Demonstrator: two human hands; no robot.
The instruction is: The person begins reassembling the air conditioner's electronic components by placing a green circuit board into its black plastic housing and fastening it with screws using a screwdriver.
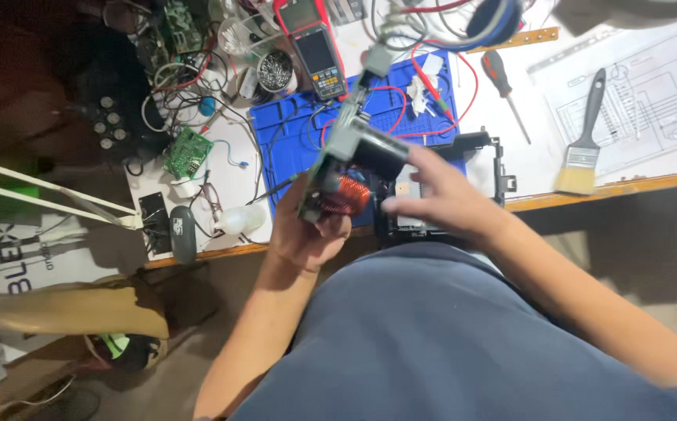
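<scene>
L hand [307, 234] is clenched around the lower edge of a green circuit board carrying a copper-wound coil, a grey block and a black cylinder [350, 168], holding it tilted up off the bench, just in front of the blue rubber work mat [291, 136]. R hand [440, 199] lies w/ fingers spread against the board's black cylinder and over a black plastic housing w/ a pale panel inside [432, 214], which sits at the mat's near-right corner; can't tell if the R hand actually grips anything. Thin black and red wires run from the board back across the mat.

Behind the mat: a red-cased handheld meter w/ dark screen [316, 51], and just left of it a round tin of small metal bits [274, 70]. Left of the mat: a small green loose PCB [188, 152], a white squeeze bottle [241, 220] lying on its side, a dark oval case [182, 234]. Right of the mat: a red-and-black-handled screwdriver [503, 86], then a grey-handled flat paintbrush [584, 136] on a large printed wiring diagram sheet [650, 93].
</scene>
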